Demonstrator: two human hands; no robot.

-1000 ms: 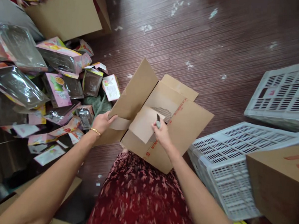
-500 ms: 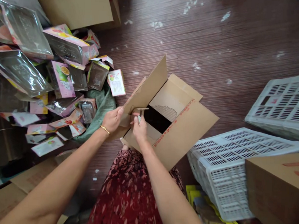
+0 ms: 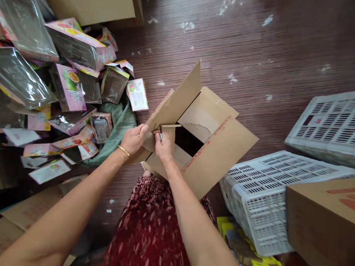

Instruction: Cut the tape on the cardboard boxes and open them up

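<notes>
An open cardboard box (image 3: 221, 151) with raised flaps and red print stands tilted in front of me, its inside dark. My left hand (image 3: 134, 139) is closed on the edge of the left flap (image 3: 177, 97). Inside that flap, my right hand (image 3: 165, 146) is closed on a small grey blade-like tool (image 3: 161, 137), mostly hidden by the fingers. Just above the right fingers a narrow cardboard edge (image 3: 170, 126) juts over the opening. The far inner wall (image 3: 196, 118) has a ragged patch of bare corrugation.
Clear-windowed fruit-printed packages (image 3: 75, 88) lie heaped at left, partly on a green cloth (image 3: 118, 120). White slatted crates (image 3: 269, 201) and a cardboard carton (image 3: 324, 220) stand at right. Another carton (image 3: 89, 3) is at upper left. Paper scraps (image 3: 187, 26) dot the striped floor.
My right hand has moved slightly left, closer to the left flap, and the tool shows less. The cardboard edge above it stands out more. My left hand still grips the flap.
</notes>
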